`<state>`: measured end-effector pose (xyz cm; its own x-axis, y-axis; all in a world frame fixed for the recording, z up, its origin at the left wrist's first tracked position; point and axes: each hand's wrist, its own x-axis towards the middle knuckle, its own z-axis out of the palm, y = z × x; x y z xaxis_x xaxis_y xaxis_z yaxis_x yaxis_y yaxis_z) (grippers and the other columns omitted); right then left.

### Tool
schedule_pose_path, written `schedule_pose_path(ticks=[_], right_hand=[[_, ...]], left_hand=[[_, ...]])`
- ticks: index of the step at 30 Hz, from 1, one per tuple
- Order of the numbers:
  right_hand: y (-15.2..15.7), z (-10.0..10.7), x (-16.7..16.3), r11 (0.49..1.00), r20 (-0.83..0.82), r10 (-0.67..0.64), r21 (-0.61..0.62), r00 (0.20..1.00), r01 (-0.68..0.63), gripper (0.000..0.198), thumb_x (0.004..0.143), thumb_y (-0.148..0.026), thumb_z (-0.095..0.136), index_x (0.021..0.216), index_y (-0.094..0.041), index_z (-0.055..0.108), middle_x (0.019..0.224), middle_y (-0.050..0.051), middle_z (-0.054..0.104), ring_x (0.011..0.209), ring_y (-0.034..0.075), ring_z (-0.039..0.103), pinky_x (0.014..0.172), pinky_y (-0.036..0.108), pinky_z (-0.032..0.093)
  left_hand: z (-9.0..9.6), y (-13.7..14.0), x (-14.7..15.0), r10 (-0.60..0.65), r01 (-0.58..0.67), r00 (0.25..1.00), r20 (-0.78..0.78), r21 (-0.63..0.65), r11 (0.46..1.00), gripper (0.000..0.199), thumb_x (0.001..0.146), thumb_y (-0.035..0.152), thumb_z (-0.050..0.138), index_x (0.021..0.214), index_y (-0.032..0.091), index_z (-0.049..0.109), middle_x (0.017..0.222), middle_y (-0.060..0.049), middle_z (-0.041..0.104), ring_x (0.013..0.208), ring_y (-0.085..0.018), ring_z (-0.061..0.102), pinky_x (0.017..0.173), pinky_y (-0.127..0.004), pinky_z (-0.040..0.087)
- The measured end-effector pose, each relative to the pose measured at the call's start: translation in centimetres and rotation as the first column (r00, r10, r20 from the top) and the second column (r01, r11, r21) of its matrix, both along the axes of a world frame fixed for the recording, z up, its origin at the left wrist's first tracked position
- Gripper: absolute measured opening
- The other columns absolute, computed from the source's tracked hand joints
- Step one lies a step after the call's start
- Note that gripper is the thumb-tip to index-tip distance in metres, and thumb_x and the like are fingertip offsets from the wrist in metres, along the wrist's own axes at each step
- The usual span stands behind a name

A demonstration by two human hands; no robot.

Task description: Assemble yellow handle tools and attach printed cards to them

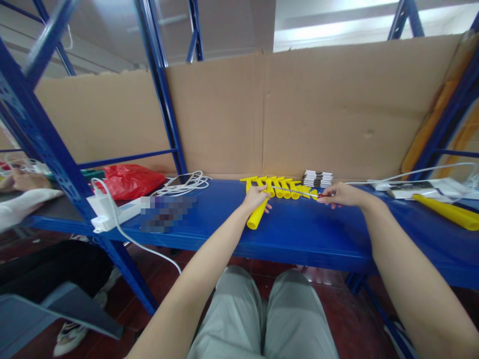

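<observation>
My left hand [255,198] is closed around a yellow tube [256,218], its open round end tilted down toward me over the front of the blue shelf. In my right hand [342,194] is a screwdriver [304,192] with a reddish handle. Its long metal shaft points left, and the tip comes close to the upper end of the held tube; whether they touch I cannot tell. Behind my hands lies a row of several yellow T-shaped tube pieces [287,194]. White stick-like pieces with black middles [318,178] are stacked against the cardboard.
The blue shelf [224,219] has a cardboard wall [310,109] behind it. To the left are a red plastic bag [130,182], coiled white cable [187,184] and a power strip [125,214]. Another yellow tube [449,212] lies right. A co-worker's hand [28,179] shows far left.
</observation>
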<state>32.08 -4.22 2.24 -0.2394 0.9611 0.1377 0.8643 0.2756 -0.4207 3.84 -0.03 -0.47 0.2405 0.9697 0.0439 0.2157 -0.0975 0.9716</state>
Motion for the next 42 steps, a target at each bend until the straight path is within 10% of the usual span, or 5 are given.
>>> schedule_pose_path(ticks=[7, 16, 24, 42], right_hand=[[-0.7, -0.2, -1.1, 0.995, -0.024, -0.069, -0.080, 0.997, 0.067, 0.051, 0.055, -0.070, 0.067, 0.064, -0.022, 0.051, 0.050, -0.002, 0.050, 0.041, 0.011, 0.042, 0.039, 0.025, 0.032], [0.5, -0.7, -0.9, 0.961, -0.024, -0.084, 0.261, 0.996, 0.088, 0.055, 0.049, -0.071, 0.068, 0.054, -0.022, 0.043, 0.050, -0.001, 0.052, 0.050, 0.014, 0.047, 0.047, 0.026, 0.033], [0.5, -0.3, -0.5, 0.971, 0.006, 0.014, 0.240, 1.000, -0.015, 0.050, 0.062, -0.071, 0.059, 0.061, -0.020, 0.060, 0.056, 0.002, 0.061, 0.055, 0.016, 0.053, 0.052, 0.027, 0.037], [1.1, -1.1, -1.7, 0.910, 0.024, -0.030, 0.415, 0.999, 0.017, 0.024, 0.064, -0.039, 0.062, 0.061, -0.023, 0.045, 0.057, 0.001, 0.058, 0.055, 0.015, 0.050, 0.051, 0.025, 0.036]], left_hand=[[0.0, 0.1, 0.0, 0.007, -0.007, 0.999, 0.034, -0.016, 1.000, 0.059, 0.084, 0.007, 0.051, 0.142, 0.014, 0.041, 0.085, -0.009, 0.066, 0.046, -0.011, 0.061, 0.045, -0.022, 0.052], [0.1, 0.1, 0.0, 0.026, -0.025, 0.998, 0.052, -0.035, 0.999, 0.057, 0.085, 0.011, 0.054, 0.141, 0.016, 0.043, 0.079, -0.007, 0.065, 0.043, -0.011, 0.060, 0.045, -0.023, 0.052], [0.3, -0.1, -0.1, 0.028, -0.026, 0.999, 0.044, -0.033, 0.999, 0.057, 0.085, 0.007, 0.051, 0.142, 0.015, 0.042, 0.073, -0.004, 0.063, 0.044, -0.011, 0.059, 0.048, -0.024, 0.052], [1.6, -0.6, -1.0, 0.058, -0.057, 0.997, 0.047, -0.031, 0.998, 0.056, 0.085, 0.006, 0.047, 0.140, 0.008, 0.040, 0.063, -0.003, 0.060, 0.044, -0.012, 0.059, 0.044, -0.021, 0.049]])
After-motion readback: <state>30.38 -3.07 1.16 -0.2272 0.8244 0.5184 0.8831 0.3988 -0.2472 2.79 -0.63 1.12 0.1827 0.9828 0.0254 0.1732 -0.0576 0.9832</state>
